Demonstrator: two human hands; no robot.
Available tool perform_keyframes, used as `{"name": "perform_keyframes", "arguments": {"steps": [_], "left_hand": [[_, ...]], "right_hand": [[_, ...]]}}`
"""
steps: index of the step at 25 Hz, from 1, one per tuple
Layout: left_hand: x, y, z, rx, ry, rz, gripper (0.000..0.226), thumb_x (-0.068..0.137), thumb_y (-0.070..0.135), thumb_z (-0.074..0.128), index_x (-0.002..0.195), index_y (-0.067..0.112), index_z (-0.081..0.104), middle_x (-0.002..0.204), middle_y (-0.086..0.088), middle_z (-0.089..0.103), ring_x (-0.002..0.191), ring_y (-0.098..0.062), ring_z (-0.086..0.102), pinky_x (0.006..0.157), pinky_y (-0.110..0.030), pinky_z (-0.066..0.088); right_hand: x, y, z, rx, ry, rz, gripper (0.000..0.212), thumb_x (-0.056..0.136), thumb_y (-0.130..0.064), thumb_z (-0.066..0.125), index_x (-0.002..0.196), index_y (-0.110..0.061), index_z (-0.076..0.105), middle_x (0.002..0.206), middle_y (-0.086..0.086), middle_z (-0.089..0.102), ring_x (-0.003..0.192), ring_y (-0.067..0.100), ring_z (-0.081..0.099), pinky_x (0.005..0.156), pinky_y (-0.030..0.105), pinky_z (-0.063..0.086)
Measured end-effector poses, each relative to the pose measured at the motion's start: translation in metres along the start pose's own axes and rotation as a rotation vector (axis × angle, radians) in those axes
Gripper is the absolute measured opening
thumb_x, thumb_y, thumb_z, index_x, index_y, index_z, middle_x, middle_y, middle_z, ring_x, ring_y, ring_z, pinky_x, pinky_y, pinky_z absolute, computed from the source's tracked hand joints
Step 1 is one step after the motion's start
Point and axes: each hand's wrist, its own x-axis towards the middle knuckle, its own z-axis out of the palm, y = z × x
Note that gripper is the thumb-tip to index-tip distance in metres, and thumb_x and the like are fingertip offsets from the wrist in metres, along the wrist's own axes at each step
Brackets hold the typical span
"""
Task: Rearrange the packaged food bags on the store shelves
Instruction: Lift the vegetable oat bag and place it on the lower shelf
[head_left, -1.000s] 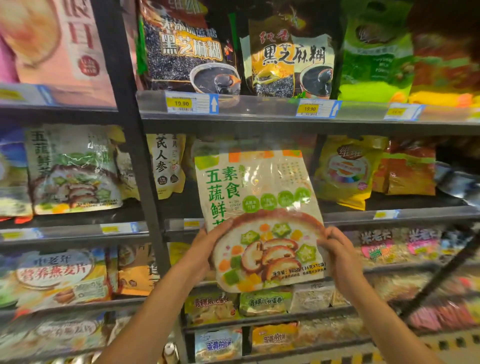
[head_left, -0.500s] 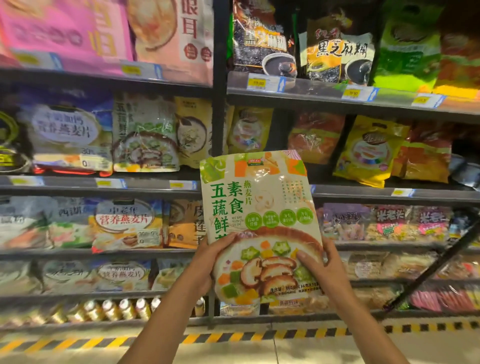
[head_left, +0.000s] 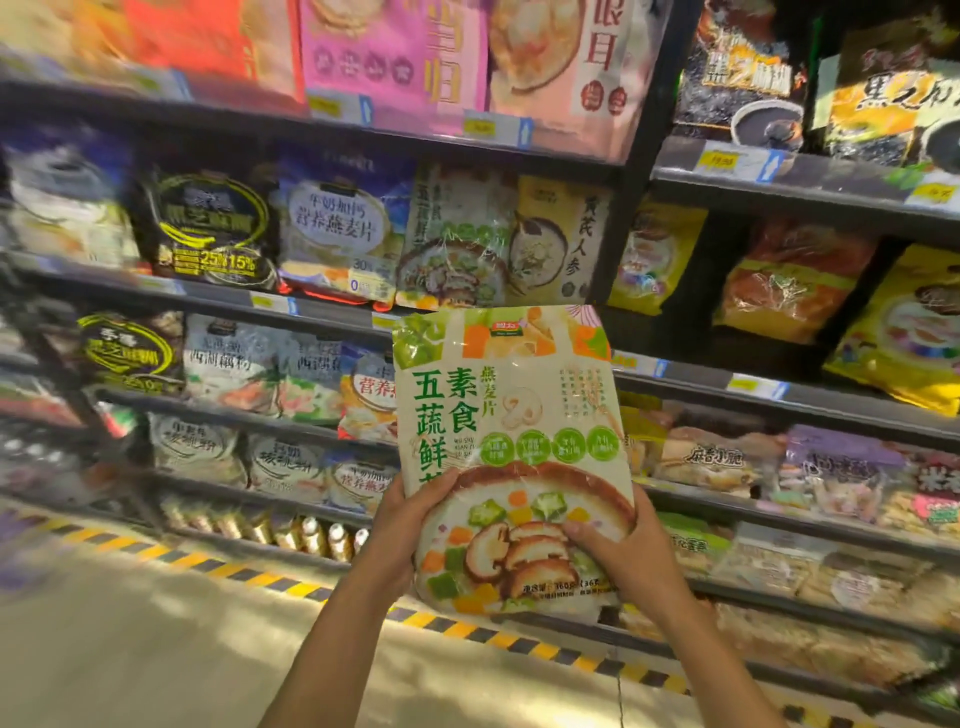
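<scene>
Oatmeal bag (head_left: 511, 457), cream and green with a printed bowl of mushrooms and diced vegetables, was held upright in the air in front of the shelving, clear of every shelf. Left hand (head_left: 410, 525) gripped its lower left edge, thumb on the front; right hand (head_left: 621, 545) gripped the lower right, fingers (head_left: 584, 532) curled onto the printed face. Both hands were closed on the bag.

Judgement: a matching bag (head_left: 454, 244) stood on the second shelf (head_left: 218, 293) near its right end, beside the dark upright post (head_left: 636, 171). That looked the likely slot. To do it well: keep both hands low, lift the bag top-first over the shelf lip, face outward, then seat it squarely without knocking neighbours.

Shelves held standing bags in rows: black sesame bags (head_left: 208, 228), blue oatmeal bags (head_left: 337, 228), yellow bags (head_left: 904, 332) toward the right. Small bottles (head_left: 311, 535) lined the bottom shelf.
</scene>
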Motion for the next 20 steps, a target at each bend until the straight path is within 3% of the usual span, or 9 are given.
{"name": "perform_keyframes", "arguments": {"steps": [4, 7, 11, 14, 17, 20], "left_hand": [[0.014, 0.028, -0.032, 0.060, 0.057, 0.002, 0.057, 0.082, 0.029, 0.079, 0.136, 0.017, 0.065, 0.121, -0.013, 0.078, 0.111, -0.035, 0.076, 0.099, -0.053, 0.058], [0.039, 0.053, -0.055, 0.133, 0.067, 0.007, 0.055, 0.085, 0.030, 0.079, 0.136, 0.016, 0.065, 0.121, -0.011, 0.079, 0.111, -0.032, 0.076, 0.096, -0.048, 0.060], [0.076, 0.085, -0.079, 0.253, 0.095, 0.039, 0.083, 0.066, 0.045, 0.094, 0.137, 0.018, 0.063, 0.120, -0.007, 0.079, 0.113, -0.031, 0.075, 0.101, -0.050, 0.057], [0.106, 0.104, -0.096, 0.314, 0.085, 0.068, 0.089, 0.062, 0.042, 0.095, 0.141, 0.025, 0.059, 0.125, -0.001, 0.078, 0.117, -0.025, 0.074, 0.107, -0.050, 0.054], [0.133, 0.114, -0.100, 0.373, 0.111, 0.123, 0.070, 0.074, 0.037, 0.092, 0.136, 0.033, 0.061, 0.128, 0.004, 0.076, 0.122, -0.021, 0.071, 0.107, -0.049, 0.054], [0.162, 0.124, -0.086, 0.408, 0.144, 0.158, 0.051, 0.087, 0.029, 0.085, 0.133, 0.032, 0.063, 0.128, 0.008, 0.074, 0.122, -0.016, 0.068, 0.103, -0.041, 0.056]], "right_hand": [[0.026, -0.013, 0.043, 0.048, -0.045, -0.023, 0.086, 0.055, -0.058, 0.089, 0.131, -0.044, 0.050, 0.121, -0.014, 0.069, 0.107, 0.009, 0.068, 0.090, 0.039, 0.058], [0.058, -0.022, 0.075, 0.113, -0.055, -0.016, 0.069, 0.063, -0.047, 0.091, 0.122, -0.044, 0.054, 0.116, -0.013, 0.070, 0.103, 0.009, 0.069, 0.089, 0.042, 0.059], [0.108, -0.034, 0.110, 0.138, -0.046, -0.015, 0.067, 0.074, -0.033, 0.091, 0.130, -0.032, 0.054, 0.110, -0.015, 0.069, 0.097, 0.004, 0.067, 0.077, 0.031, 0.056], [0.147, -0.043, 0.135, 0.173, -0.045, 0.006, 0.065, 0.073, -0.036, 0.091, 0.127, -0.031, 0.056, 0.108, -0.011, 0.071, 0.097, 0.010, 0.070, 0.085, 0.040, 0.060], [0.175, -0.049, 0.149, 0.174, -0.046, 0.000, 0.074, 0.065, -0.049, 0.090, 0.129, -0.028, 0.059, 0.111, -0.009, 0.074, 0.101, 0.015, 0.072, 0.094, 0.048, 0.060], [0.198, -0.061, 0.149, 0.161, -0.004, -0.006, 0.068, 0.067, -0.047, 0.089, 0.126, -0.030, 0.058, 0.112, -0.011, 0.072, 0.101, 0.011, 0.069, 0.094, 0.043, 0.057]]}}
